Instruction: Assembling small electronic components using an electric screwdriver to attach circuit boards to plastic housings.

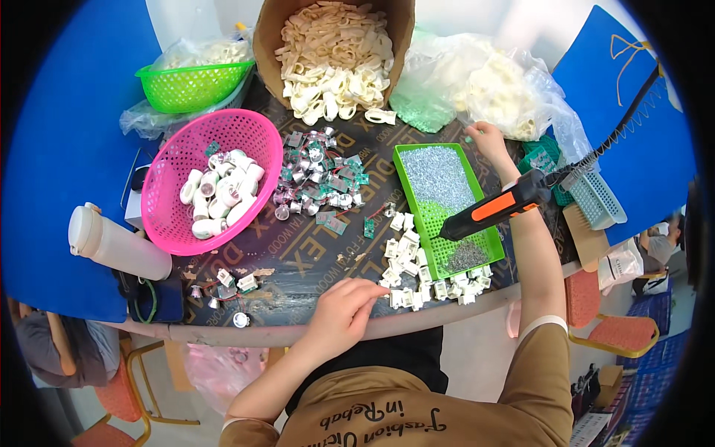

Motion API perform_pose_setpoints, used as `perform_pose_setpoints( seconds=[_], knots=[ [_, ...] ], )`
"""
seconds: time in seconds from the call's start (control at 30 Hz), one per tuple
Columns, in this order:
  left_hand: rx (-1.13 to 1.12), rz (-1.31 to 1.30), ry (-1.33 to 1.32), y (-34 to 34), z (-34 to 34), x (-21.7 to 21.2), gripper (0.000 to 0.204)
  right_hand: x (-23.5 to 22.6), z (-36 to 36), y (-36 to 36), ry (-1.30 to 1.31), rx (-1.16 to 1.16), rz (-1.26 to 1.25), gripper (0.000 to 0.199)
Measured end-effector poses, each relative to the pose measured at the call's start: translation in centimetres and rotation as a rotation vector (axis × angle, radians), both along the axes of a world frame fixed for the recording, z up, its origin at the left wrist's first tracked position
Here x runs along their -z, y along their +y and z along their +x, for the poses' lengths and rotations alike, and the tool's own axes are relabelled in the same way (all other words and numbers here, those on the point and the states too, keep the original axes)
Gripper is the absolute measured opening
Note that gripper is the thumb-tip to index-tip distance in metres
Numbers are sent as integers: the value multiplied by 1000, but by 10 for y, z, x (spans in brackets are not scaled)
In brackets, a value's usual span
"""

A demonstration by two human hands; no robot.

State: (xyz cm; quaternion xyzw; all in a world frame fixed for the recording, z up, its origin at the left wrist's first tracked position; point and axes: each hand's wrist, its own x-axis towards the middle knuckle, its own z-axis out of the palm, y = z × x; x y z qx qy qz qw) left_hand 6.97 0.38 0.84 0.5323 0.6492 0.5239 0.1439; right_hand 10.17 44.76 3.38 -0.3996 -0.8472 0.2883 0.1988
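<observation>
My left hand (342, 316) is closed in a pinch at the near table edge, its fingertips against the pile of small white plastic housings (406, 253). Whatever it grips is too small to make out. Beyond the right side of the green tray (500, 249), my right hand (487, 141) is also closed, with a small greenish bit at its fingertips. Silvery screws (439, 173) fill the tray's far part; darker screws (467, 257) lie at its near end. Over the tray hangs a black and orange electric screwdriver (497, 208), touched by neither hand.
A pink basket (272, 149) of white shells stands left, beside a heap of small circuit boards (320, 175). At the back are a cardboard box (266, 45) of cream shells, a green basket (175, 91) and plastic bags (514, 82). A white bottle (119, 242) stands front left.
</observation>
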Motion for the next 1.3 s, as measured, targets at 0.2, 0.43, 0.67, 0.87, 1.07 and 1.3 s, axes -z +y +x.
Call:
perform_pose_setpoints(
  seconds=[0.2, 0.43, 0.67, 0.87, 1.07, 1.3],
  knots=[
    [-17, -9, -15, 0, -4, 2, 17, -91, -25, -69, 373, -199, 92, 17],
    [16, -45, -46, -2, -6, 2, 19, -177, -114, -29, 169, -588, 919, 15],
    [31, -24, -35, 4, -5, 1, 19, -168, -136, -34, -756, -464, 528, 16],
    [21, -38, 24, -1, -6, 4, 16, -125, -158, -7, -395, -455, 626, 43],
    [35, -12, 14, 0, -4, 6, 17, -128, -131, 6, -39, -628, 813, 38],
    [31, -24, 40, -2, -4, 5, 19, -122, 1, -60, 201, -552, 724, 26]
  ],
)
